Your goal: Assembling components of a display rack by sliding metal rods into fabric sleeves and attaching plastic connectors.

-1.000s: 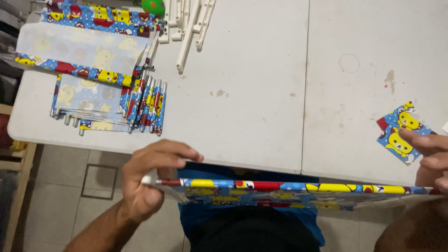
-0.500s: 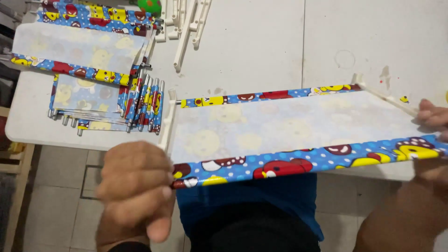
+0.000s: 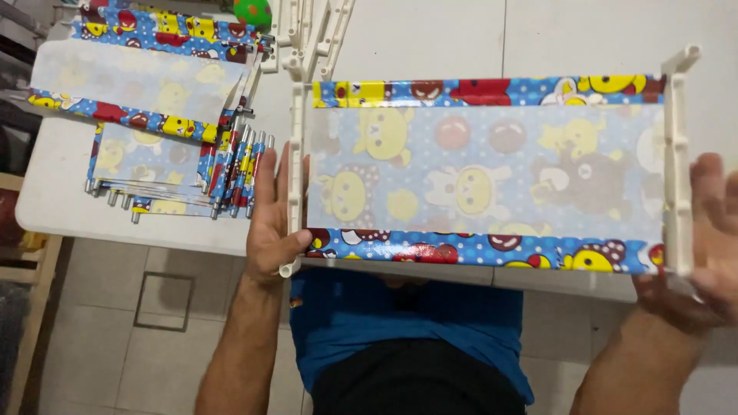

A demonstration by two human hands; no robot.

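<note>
I hold a flat shelf panel [image 3: 484, 173] covered in cartoon-print fabric, with blue, yellow and red edges, level above the near edge of the white table [image 3: 430, 38]. A white plastic end bracket [image 3: 295, 169] runs down its left side and another white end bracket [image 3: 676, 154] down its right. My left hand [image 3: 269, 219] grips the left bracket, thumb under its lower end. My right hand [image 3: 711, 230] grips the right bracket from outside.
A stack of similar cartoon-print panels with metal rods [image 3: 154, 123] lies on the table's left part. Loose white plastic brackets [image 3: 315, 34] lie at the top centre beside a green ball [image 3: 252, 11]. Tiled floor [image 3: 138, 323] shows below the table's edge.
The panel was edge-on a second ago; it has been turned flat and raised toward the camera. Both hands have shifted out to its end brackets.
</note>
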